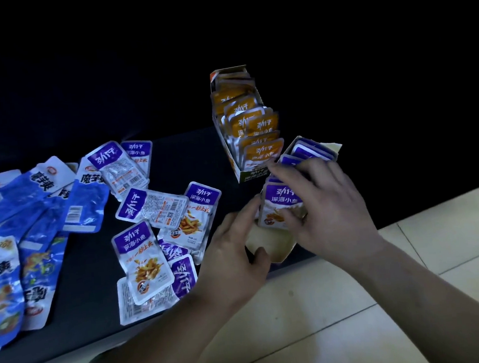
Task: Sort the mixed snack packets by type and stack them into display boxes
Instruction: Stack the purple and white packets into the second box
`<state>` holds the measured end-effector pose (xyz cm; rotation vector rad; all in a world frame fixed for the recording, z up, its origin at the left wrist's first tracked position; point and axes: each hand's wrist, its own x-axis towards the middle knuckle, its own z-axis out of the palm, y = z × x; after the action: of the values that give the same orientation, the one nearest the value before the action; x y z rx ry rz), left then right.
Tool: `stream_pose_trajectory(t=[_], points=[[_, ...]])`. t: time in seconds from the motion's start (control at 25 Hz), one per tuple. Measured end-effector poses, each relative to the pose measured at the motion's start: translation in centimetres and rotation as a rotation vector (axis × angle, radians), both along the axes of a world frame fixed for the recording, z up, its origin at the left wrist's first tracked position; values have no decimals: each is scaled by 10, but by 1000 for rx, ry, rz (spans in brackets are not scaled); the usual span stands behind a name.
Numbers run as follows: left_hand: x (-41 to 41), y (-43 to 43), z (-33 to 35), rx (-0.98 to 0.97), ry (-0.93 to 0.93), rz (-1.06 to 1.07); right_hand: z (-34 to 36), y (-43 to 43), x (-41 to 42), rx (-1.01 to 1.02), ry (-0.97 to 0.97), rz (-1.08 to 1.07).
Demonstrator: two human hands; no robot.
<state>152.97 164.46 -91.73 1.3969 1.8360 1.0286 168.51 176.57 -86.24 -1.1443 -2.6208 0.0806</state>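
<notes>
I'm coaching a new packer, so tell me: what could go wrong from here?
1. The purple box, held by the left hand, sits near the edge of the table; the right hand pushing on its purple packets might tip it off.
2. The full orange box stands right beside that hand; a knock might topple it.

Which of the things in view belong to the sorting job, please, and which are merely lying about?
In the job: left hand, holding the purple-packet box; right hand, gripping the boxed purple packets; loose purple packets; blue packets; orange-packet box.
Merely there: dark table; tiled floor.
</notes>
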Motion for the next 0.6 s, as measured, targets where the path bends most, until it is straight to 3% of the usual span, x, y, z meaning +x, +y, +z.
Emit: stream_pose_trajectory(t=[0.12,0.28,0.6], points=[[3,-6,-2,-19,-1,-1,-9,-11,4,15,49,-92],[6,-10,-3,-13,-67,8,-27,-18,-4,-146,171,-93],[7,-17,-16,-128,-174,87,-31,-2,0,-18,165,-183]])
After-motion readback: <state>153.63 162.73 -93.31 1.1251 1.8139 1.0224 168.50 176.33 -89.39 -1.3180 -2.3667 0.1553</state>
